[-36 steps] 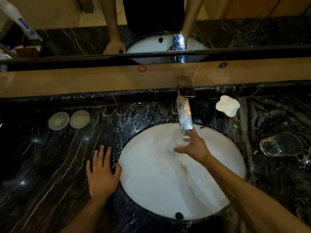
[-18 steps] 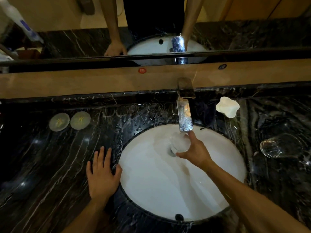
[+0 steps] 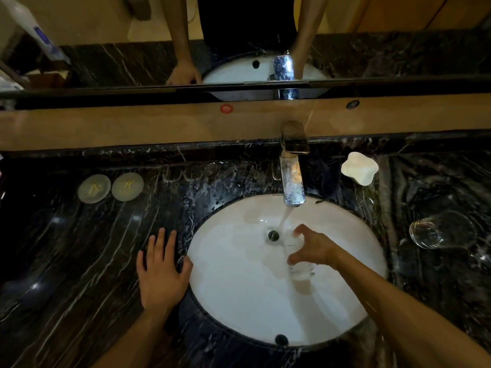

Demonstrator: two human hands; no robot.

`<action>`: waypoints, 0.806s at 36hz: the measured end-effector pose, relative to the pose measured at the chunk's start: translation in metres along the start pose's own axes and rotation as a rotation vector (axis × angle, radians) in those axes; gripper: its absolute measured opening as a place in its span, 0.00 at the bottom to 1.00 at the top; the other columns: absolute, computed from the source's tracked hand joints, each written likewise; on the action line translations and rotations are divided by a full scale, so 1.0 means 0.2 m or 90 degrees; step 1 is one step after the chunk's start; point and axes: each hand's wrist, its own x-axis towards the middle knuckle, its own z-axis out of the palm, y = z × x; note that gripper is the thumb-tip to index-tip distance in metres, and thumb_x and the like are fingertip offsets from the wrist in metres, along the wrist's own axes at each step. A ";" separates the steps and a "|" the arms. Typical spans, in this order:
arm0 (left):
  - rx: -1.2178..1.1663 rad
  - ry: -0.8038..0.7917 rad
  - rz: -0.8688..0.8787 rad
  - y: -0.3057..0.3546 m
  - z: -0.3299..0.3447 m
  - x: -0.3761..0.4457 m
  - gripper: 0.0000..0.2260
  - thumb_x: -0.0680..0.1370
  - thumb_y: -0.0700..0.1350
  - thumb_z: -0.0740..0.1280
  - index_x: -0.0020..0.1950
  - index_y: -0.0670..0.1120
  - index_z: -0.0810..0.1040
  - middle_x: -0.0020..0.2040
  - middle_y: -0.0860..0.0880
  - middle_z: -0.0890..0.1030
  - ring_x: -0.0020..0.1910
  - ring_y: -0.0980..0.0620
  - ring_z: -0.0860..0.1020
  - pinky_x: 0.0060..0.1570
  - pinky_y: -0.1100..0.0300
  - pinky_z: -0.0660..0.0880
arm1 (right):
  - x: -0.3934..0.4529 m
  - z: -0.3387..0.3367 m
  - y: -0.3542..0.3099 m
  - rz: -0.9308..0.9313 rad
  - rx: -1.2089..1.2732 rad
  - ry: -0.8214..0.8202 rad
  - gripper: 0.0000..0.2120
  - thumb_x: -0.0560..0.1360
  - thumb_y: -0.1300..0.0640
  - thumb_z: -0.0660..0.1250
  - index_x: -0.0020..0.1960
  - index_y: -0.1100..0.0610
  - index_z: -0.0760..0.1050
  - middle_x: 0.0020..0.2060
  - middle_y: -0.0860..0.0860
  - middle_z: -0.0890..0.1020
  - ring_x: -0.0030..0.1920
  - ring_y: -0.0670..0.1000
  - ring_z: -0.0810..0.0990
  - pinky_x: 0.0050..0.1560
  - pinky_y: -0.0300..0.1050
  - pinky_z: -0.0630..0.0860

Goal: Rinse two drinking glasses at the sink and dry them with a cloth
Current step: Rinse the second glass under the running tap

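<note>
Step in hand: While water runs from the faucet (image 3: pixel 292 179), the first drinking glass (image 3: pixel 299 261) is being rinsed; drying has not begun, by my reading.
Glass in hand: clear, tilted, held low over the white sink basin (image 3: pixel 225 288), at about 4 o'clock from the drain (image 3: pixel 273 235); the stream (image 3: pixel 283 220) falls close by its upper end, though whether it enters the mouth cannot be told.
Right hand (image 3: pixel 313 248): fingers curled round the glass, thumb on the near side, gripping it from the right.
Left hand (image 3: pixel 160 272): flat on the dark marble tabletop (image 3: pixel 79 261) at 9 o'clock of the basin, fingers straight and slightly spread, thumb touching the basin rim; it holds nothing.
Second glass (image 3: pixel 438 231): lies on its side on the tabletop at 3 o'clock of the basin, well apart from both hands.
Further out: a white soap dish (image 3: pixel 359 168) at 1 o'clock; two round paper coasters (image 3: pixel 110 187) at 10 o'clock; a mirror (image 3: pixel 106 35) behind the faucet.
Next move: probably turn the glass under the stream, tip it out, then bring in the second glass; a wet glass calls for a firm grip. No cloth is in view.
</note>
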 end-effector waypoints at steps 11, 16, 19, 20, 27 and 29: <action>0.001 -0.007 -0.001 0.00 -0.01 0.00 0.32 0.76 0.61 0.54 0.79 0.49 0.63 0.79 0.46 0.61 0.78 0.44 0.58 0.74 0.39 0.54 | -0.08 -0.16 -0.03 0.153 -0.225 -0.271 0.50 0.61 0.48 0.81 0.76 0.53 0.60 0.49 0.61 0.83 0.47 0.59 0.84 0.43 0.56 0.83; 0.001 -0.023 -0.003 0.01 -0.02 0.00 0.33 0.76 0.61 0.52 0.79 0.49 0.62 0.80 0.46 0.60 0.78 0.44 0.57 0.74 0.39 0.53 | -0.11 -0.18 -0.06 0.153 -0.266 -0.290 0.58 0.64 0.48 0.80 0.79 0.44 0.42 0.57 0.65 0.81 0.47 0.58 0.83 0.38 0.50 0.80; -0.003 -0.030 -0.005 0.02 -0.03 0.00 0.33 0.76 0.61 0.52 0.79 0.49 0.63 0.80 0.46 0.61 0.79 0.44 0.57 0.74 0.39 0.52 | -0.13 -0.16 -0.06 0.136 -0.293 -0.245 0.56 0.63 0.46 0.79 0.79 0.50 0.47 0.54 0.62 0.82 0.46 0.56 0.83 0.46 0.51 0.82; -0.004 -0.030 -0.006 0.02 -0.04 0.00 0.33 0.76 0.61 0.52 0.79 0.48 0.63 0.80 0.45 0.61 0.79 0.44 0.57 0.74 0.39 0.52 | -0.14 -0.16 -0.06 0.125 -0.294 -0.216 0.53 0.63 0.46 0.79 0.78 0.52 0.52 0.50 0.59 0.82 0.45 0.55 0.83 0.47 0.50 0.82; -0.016 -0.050 -0.020 0.06 -0.09 -0.01 0.35 0.75 0.63 0.49 0.79 0.47 0.63 0.80 0.45 0.60 0.79 0.43 0.57 0.76 0.39 0.50 | -0.19 -0.05 0.09 -0.031 -0.135 0.131 0.41 0.61 0.41 0.77 0.67 0.49 0.62 0.51 0.50 0.80 0.45 0.51 0.79 0.40 0.44 0.75; -0.021 -0.050 -0.027 0.08 -0.11 0.00 0.36 0.74 0.63 0.50 0.78 0.46 0.65 0.79 0.43 0.62 0.78 0.42 0.58 0.75 0.38 0.51 | -0.21 0.00 0.14 -0.083 -0.014 0.216 0.39 0.61 0.42 0.78 0.65 0.45 0.61 0.50 0.48 0.79 0.45 0.49 0.79 0.40 0.44 0.74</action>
